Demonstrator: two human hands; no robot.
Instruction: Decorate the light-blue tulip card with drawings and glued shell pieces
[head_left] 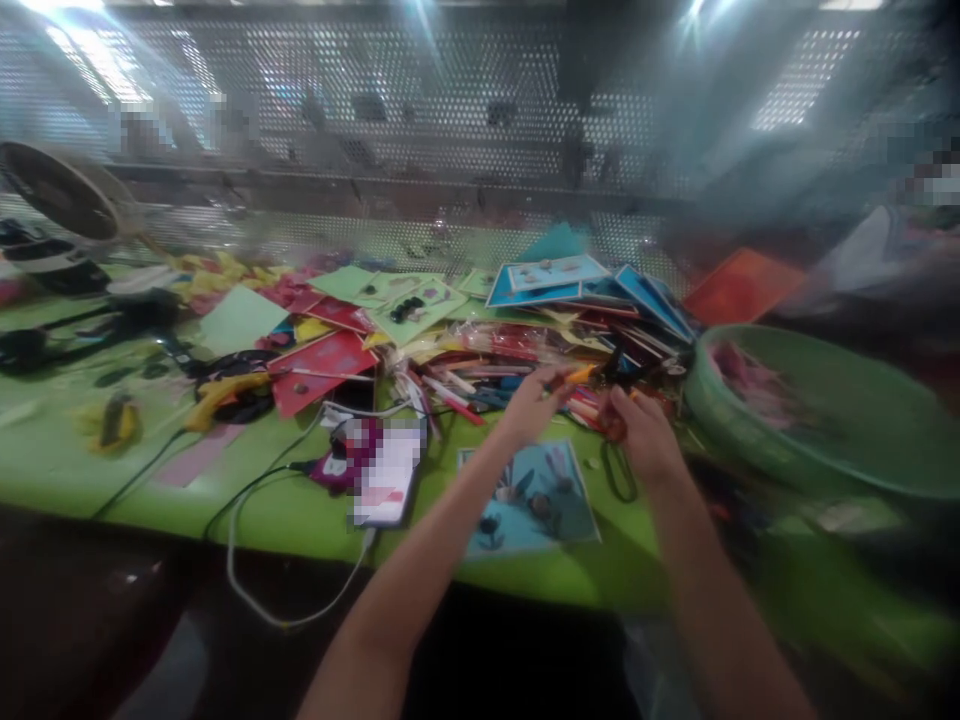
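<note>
Above the table, my left hand (536,402) is closed, with its fingertips on a small orange-and-black tool (581,375) whose kind is blurred. My right hand (639,428) is close beside it, its fingers curled; what they hold is too smeared to name. Below the right hand shows a dark loop (619,472), perhaps a cord or band. A blue card (559,520) decorated with dark, flower-like pieces lies flat under my forearms. Just beyond both hands is a heap of pens and pencils (457,385).
Left of my arm lie a phone (390,475) with a white cable (232,560) and a yellow glue gun (225,398). Red cards (322,368), green cards (420,308) and blue cards (555,275) pile up behind. A green basin (817,470) stands at right, a fan (60,190) far left.
</note>
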